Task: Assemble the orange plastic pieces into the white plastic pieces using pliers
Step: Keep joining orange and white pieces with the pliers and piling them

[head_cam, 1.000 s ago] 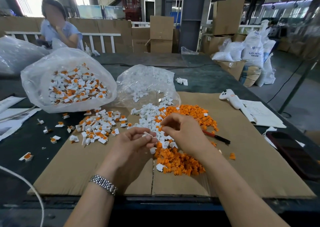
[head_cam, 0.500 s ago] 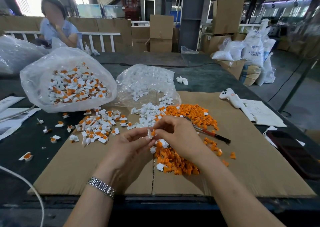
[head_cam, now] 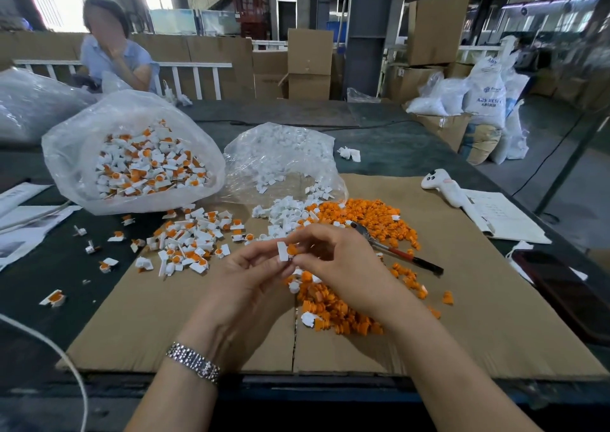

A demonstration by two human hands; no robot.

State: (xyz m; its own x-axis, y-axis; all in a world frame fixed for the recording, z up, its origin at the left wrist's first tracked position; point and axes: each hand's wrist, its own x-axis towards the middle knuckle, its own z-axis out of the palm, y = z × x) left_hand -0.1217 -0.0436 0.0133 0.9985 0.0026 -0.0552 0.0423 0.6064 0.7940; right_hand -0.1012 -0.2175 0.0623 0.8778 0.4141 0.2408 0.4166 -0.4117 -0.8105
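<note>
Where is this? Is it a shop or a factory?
Most likely a factory or packing workshop. Stacked cardboard boxes and big white resin sacks stand behind the table, and a plastic bag holds hundreds of the same white-and-orange parts, which a person's hands are putting together.

Between the earlier views and this one, the right hand [head_cam: 333, 260] rose clear of the orange pieces [head_cam: 340, 312] and met the left hand [head_cam: 246, 278]. An orange piece [head_cam: 291, 250] then sat against the pinched white piece [head_cam: 282, 251], and the pliers [head_cam: 394, 248] lay uncovered.
</note>
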